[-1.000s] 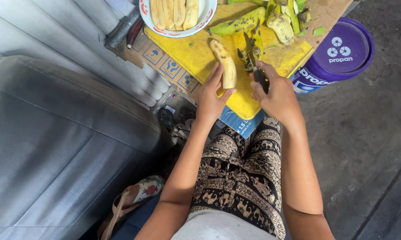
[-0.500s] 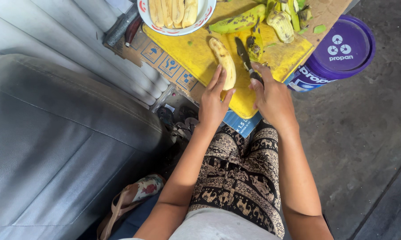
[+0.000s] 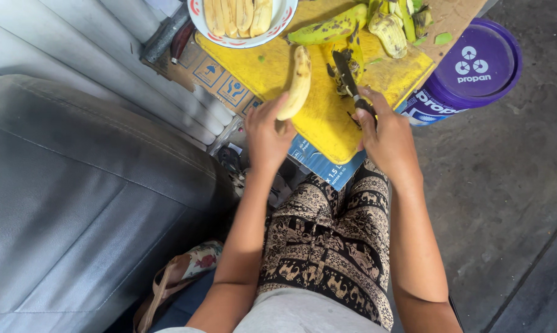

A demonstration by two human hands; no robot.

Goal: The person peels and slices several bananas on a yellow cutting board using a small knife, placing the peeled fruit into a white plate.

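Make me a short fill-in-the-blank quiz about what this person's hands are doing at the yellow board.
1. The left hand holds a peeled ____ by its lower end.
2. The right hand grips a ____, its blade lying over the yellow cutting board.
3. The peeled pieces already done lie in a white ____ with a red rim at the top of the view.
4. Right of the board stands a round tub with a ____ lid.

Missing words: banana; knife; bowl; purple

Smooth matt peeled banana, dull metal knife blade, yellow plastic cutting board, glossy purple plastic lid, rough concrete floor
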